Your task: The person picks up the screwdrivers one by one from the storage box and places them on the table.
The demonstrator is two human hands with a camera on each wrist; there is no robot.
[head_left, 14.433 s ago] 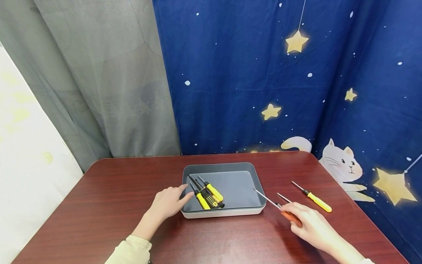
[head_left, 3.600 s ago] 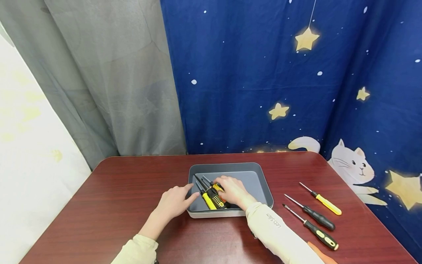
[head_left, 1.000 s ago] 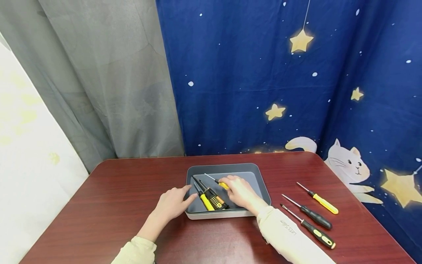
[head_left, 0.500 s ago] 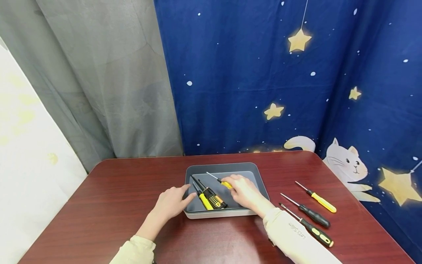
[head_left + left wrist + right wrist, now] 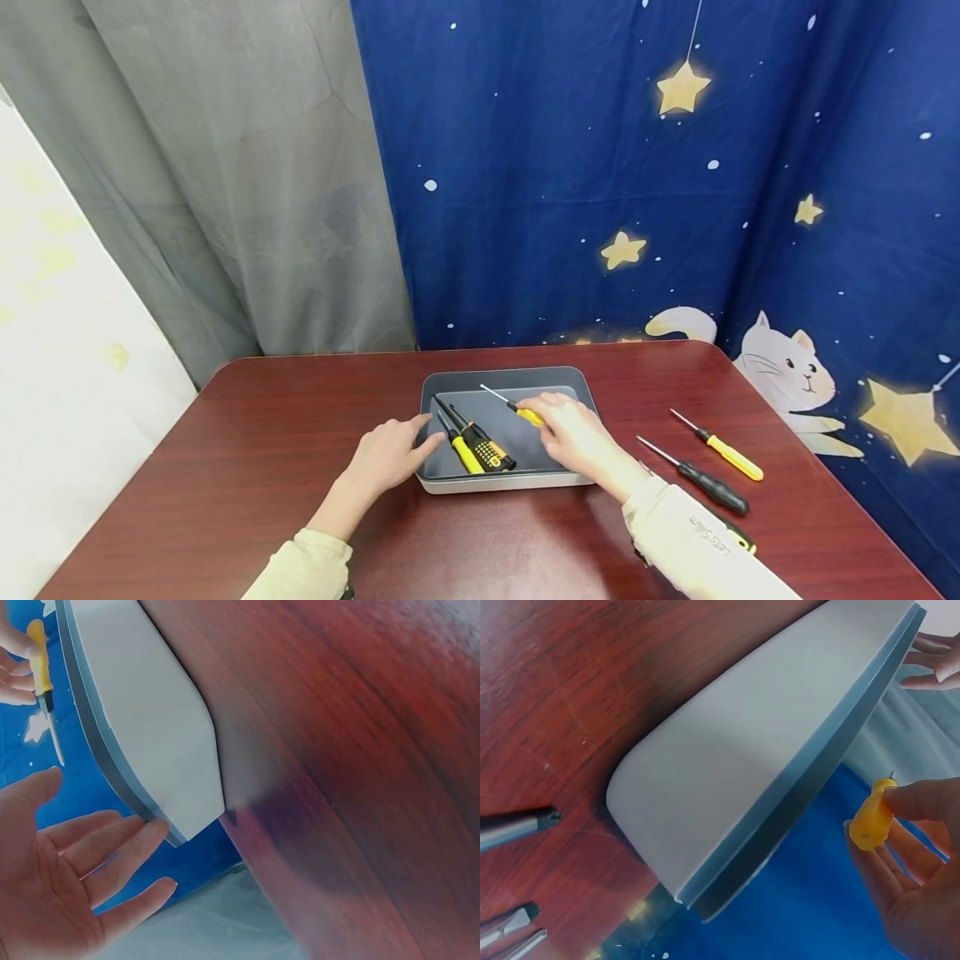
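Observation:
My right hand [image 5: 573, 433] pinches a yellow-handled screwdriver [image 5: 531, 416] above the grey tray [image 5: 517, 480], its shaft pointing to the far left. In the right wrist view the yellow handle [image 5: 872, 817] sits between thumb and fingers. At the tray's left end, my left hand [image 5: 386, 457] has its fingers spread at the rim; the left wrist view shows a fingertip of that hand [image 5: 67, 877] on the rim. Inside the tray lie a yellow screwdriver [image 5: 467, 454] and a black screwdriver with yellow dots [image 5: 487, 454], close together, with orange showing beside them.
Right of the tray, a yellow screwdriver [image 5: 735, 458] and a black screwdriver [image 5: 712, 487] lie side by side on the red-brown table [image 5: 262, 467]. A black-and-yellow screwdriver [image 5: 742, 540] is partly covered by the right sleeve [image 5: 705, 546]. Curtains [image 5: 540, 208] hang behind the table.
Earlier my right hand held an orange screwdriver over the table; later it reached into the tray. It has since taken up the yellow screwdriver and shifted right. The left hand stays at the rim.

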